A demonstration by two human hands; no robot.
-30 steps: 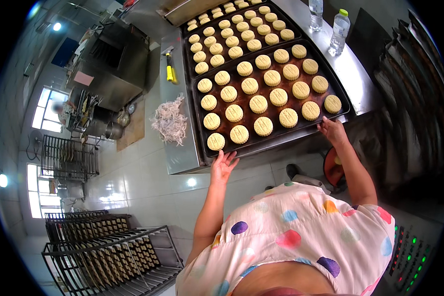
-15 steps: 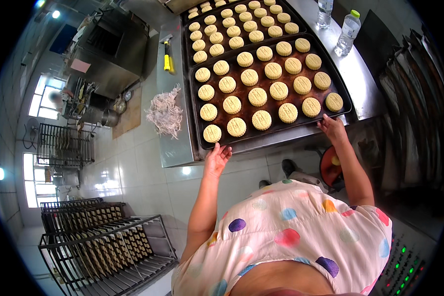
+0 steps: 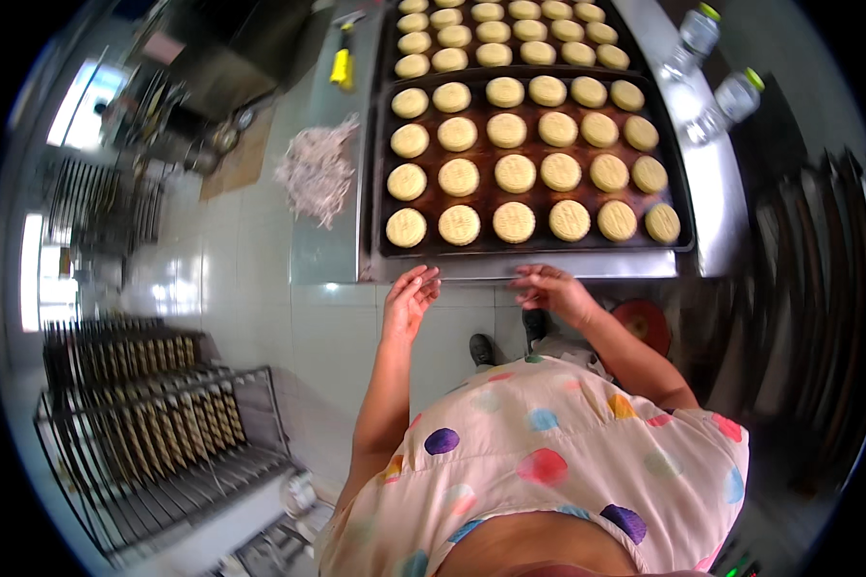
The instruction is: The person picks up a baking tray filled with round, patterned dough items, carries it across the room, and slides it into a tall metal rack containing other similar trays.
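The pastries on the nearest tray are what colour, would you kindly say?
The pastries are pale yellow, best seen in the head view.

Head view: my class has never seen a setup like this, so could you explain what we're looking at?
There is no machine here. A head-worn camera looks down, its wide lens bending straight edges. The bare left hand and right hand hover before a dark tray of round, pale-yellow pastries; both look empty. The metal table also bears another filled tray behind, a yellow-handled tool, a tangle of pale strands and two bottles.
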